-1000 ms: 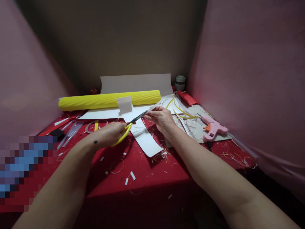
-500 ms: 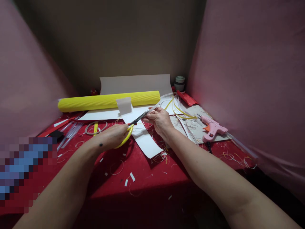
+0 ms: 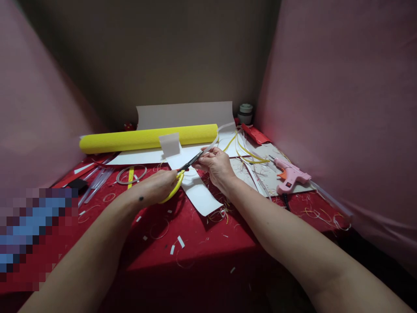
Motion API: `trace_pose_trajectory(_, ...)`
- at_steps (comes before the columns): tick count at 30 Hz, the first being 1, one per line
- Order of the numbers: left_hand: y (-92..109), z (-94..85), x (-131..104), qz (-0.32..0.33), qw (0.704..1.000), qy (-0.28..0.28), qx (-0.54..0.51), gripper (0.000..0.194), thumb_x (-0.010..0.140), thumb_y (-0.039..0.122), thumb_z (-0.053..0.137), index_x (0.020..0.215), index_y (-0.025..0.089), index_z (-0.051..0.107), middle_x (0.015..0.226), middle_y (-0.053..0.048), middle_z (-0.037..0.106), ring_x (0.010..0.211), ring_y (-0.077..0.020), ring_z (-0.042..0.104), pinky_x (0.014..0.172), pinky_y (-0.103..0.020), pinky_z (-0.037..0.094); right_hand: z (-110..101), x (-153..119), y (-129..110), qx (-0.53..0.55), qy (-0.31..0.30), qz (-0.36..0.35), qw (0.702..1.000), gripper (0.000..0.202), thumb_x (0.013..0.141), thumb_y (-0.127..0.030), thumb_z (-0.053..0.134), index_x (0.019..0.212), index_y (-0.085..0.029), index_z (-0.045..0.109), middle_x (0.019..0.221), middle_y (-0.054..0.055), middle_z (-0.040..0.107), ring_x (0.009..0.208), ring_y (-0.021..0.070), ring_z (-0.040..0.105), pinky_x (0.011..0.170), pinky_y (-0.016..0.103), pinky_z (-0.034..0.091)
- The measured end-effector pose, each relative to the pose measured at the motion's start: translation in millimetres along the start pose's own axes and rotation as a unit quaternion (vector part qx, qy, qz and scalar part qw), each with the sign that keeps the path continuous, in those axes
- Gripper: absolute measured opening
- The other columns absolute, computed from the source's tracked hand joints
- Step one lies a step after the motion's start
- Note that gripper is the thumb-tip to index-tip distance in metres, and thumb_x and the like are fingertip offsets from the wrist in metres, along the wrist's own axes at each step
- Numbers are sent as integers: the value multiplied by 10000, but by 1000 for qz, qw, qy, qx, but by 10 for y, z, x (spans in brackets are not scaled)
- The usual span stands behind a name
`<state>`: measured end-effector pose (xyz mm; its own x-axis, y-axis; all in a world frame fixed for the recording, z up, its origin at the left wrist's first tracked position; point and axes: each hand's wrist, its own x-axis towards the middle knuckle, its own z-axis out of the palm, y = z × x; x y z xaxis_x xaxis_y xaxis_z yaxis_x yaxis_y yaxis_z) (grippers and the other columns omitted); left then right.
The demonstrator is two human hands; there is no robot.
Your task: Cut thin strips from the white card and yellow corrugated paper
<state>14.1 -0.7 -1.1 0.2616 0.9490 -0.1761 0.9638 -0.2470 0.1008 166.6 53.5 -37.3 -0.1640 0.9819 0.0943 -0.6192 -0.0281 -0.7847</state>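
Observation:
My left hand (image 3: pixel 162 184) is closed round the yellow handles of a pair of scissors (image 3: pixel 177 188). Their dark blades point up and to the right, and the tips reach the fingers of my right hand (image 3: pixel 217 164). Pinched in that right hand is a narrow white strip (image 3: pixel 213 143), which curves up and away toward the back. The blades lie against or very near the strip's lower end; I cannot tell whether they are cutting it. Under both hands a white paper band (image 3: pixel 202 198) slants across the table, its far end (image 3: pixel 170 144) curling upward.
A yellow corrugated roll (image 3: pixel 148 138) lies across the back on white sheets. On the right a pink glue gun (image 3: pixel 291 174) rests on a grey board (image 3: pixel 244 174), near yellow strips (image 3: pixel 250 157). Clear sticks (image 3: pixel 99 180) lie left. Scraps litter the red cloth (image 3: pixel 143 256).
My left hand and the scissors have shifted slightly right. The white strip now bends in a higher curve over the end of the yellow roll. My right hand has barely moved.

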Motion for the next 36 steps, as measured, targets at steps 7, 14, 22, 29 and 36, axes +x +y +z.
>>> trace_pose_trajectory(7, 18, -9, 15, 15, 999, 1, -50, 221, 789, 303, 354, 816, 171, 528, 770, -61, 611, 597, -127, 475, 565, -239, 337, 23, -21, 7, -4, -8, 6, 1000, 335, 539, -6, 578, 794, -182, 450, 600, -63, 541, 573, 114, 588, 598, 308, 550)
trace_pose_trajectory(14, 50, 14, 36, 9, 1000, 9, -22, 204, 788, 294, 384, 833, 163, 533, 744, -73, 604, 591, -130, 473, 548, -248, 305, 39, -26, 10, 6, 3, 3, 1000, 336, 534, 8, 573, 783, -182, 452, 608, -62, 550, 564, 104, 583, 614, 311, 553)
trace_pose_trajectory(22, 58, 10, 75, 5, 1000, -2, -14, 182, 787, 264, 360, 770, 160, 509, 765, -90, 602, 580, -129, 463, 550, -250, 302, 62, -62, 4, -2, -1, -1, 1000, 315, 543, 11, 555, 773, -176, 450, 598, -65, 548, 560, 92, 584, 603, 278, 556)
trace_pose_trajectory(29, 35, 21, 78, 4, 1000, 7, -20, 194, 770, 300, 379, 736, 171, 519, 652, -52, 573, 523, -121, 457, 509, -239, 277, 43, -43, 35, -5, 0, -11, 1000, 328, 548, 7, 569, 791, -178, 449, 595, -73, 523, 567, 98, 587, 607, 303, 560)
trace_pose_trajectory(36, 131, -63, 81, 24, 999, -19, -24, 147, 753, 235, 368, 726, 165, 495, 713, -46, 583, 591, -124, 457, 546, -228, 313, 33, -41, 74, -7, -3, -16, 1000, 325, 523, -15, 590, 777, -176, 465, 619, -63, 550, 571, 104, 581, 546, 277, 550)
